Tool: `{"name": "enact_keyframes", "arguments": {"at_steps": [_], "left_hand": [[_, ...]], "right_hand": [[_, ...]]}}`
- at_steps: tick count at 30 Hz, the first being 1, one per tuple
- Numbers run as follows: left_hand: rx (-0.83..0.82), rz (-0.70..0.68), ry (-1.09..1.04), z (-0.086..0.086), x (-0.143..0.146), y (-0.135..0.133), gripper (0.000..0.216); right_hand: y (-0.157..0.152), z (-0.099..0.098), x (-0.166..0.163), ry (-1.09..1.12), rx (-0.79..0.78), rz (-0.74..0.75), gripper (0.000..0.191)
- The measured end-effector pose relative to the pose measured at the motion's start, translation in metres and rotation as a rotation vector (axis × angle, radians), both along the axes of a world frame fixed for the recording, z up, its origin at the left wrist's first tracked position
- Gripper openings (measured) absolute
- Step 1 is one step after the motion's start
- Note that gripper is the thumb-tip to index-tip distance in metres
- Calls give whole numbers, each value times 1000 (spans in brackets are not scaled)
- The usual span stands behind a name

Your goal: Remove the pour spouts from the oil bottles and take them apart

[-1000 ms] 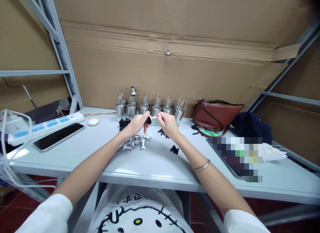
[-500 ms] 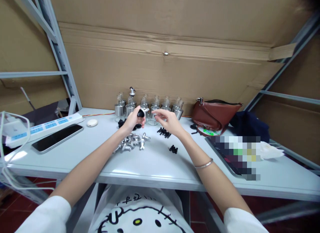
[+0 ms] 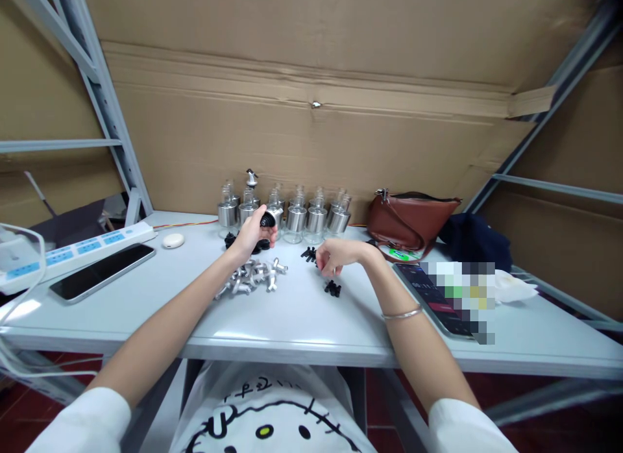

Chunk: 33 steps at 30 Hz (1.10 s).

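My left hand point(image 3: 253, 235) is closed around a bottle pourer with a black ribbed stopper point(image 3: 267, 220), held up in front of the bottles. Below it lies a heap of silver pourer spouts point(image 3: 250, 276), with black ribbed stoppers point(image 3: 263, 244) behind them. My right hand point(image 3: 335, 255) is bent downward, its fingers curled together between two groups of small black parts: a cluster of short pieces point(image 3: 333, 288) just under the fingertips and a pile of longer pieces point(image 3: 308, 253) beside the hand. Whether the fingertips grip a piece is hidden.
Several glass bottles with silver bands point(image 3: 296, 218) line the back; a finished pourer point(image 3: 251, 178) tops one. A brown bag point(image 3: 413, 222) and a phone point(image 3: 433, 304) are at right. Another phone point(image 3: 102, 271), a power strip point(image 3: 78, 253) and a white round case point(image 3: 173, 240) are at left.
My right hand has moved away from the pourer, down and toward me to the small black parts, its fingers now pointing down. My left hand still holds the pourer, its silver spout now hidden.
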<state>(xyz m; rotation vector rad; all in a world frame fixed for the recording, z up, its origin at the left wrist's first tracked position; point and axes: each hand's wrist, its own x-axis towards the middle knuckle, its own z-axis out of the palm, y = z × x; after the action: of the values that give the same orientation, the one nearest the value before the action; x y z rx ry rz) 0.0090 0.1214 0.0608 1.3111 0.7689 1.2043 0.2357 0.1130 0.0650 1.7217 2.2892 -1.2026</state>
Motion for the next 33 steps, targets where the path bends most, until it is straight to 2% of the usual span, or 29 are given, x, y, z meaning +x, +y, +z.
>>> {"name": "enact_keyframes", "arguments": {"at_steps": [8,17,27,33], "left_hand": [[16,0,-1,2,-1,-2,50],[5,18,-4,2,0,-2,49],[1,5,11,4,0,-4,51],[28,-11,20,0,-1,1,50]], "right_hand": [[-2,-1,-2,-115,-14,-118,11],[-1,-3,-2,-130,-28,-167,13],[-16,10,-15,-174,-90,-76,15],[-15,8,-13,-155,-104,-86,17]]}}
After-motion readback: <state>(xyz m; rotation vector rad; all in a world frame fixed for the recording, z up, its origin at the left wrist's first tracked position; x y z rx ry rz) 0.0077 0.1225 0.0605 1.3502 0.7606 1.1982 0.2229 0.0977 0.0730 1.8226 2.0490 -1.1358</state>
